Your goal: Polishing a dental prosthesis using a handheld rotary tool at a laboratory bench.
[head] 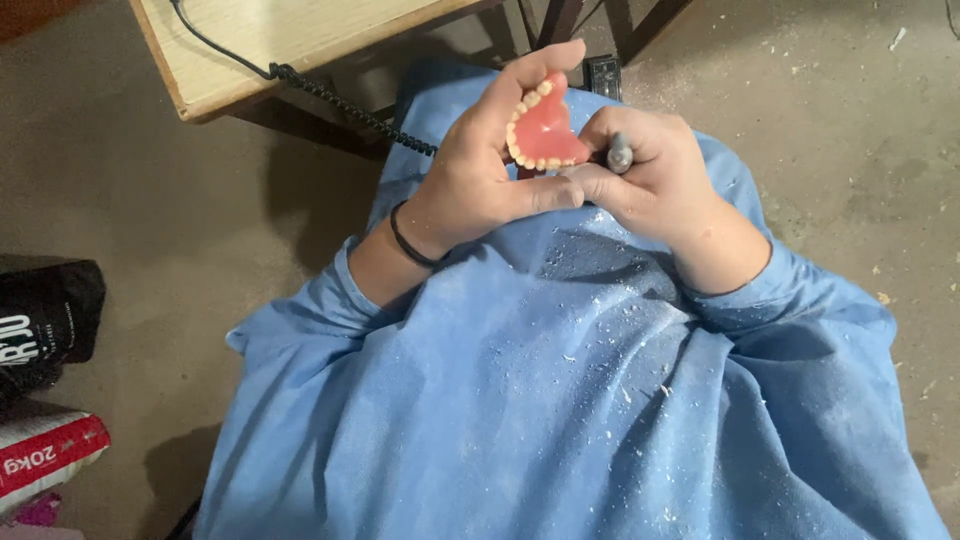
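Note:
My left hand (485,165) holds a pink denture (545,128) with a row of pale teeth, pinched between thumb and fingers above my lap. My right hand (650,180) is wrapped around a grey handpiece tool (620,153), its tip close to the denture's lower right edge. A thin black band circles my left wrist (410,243). Both hands touch each other over a blue gown (560,400) sprinkled with white shavings.
A light wooden table (250,50) stands ahead at upper left, with a coiled black cord (340,100) running from it toward my hands. A black bag (45,315) and a red-and-white sack (45,455) lie on the dusty concrete floor at left.

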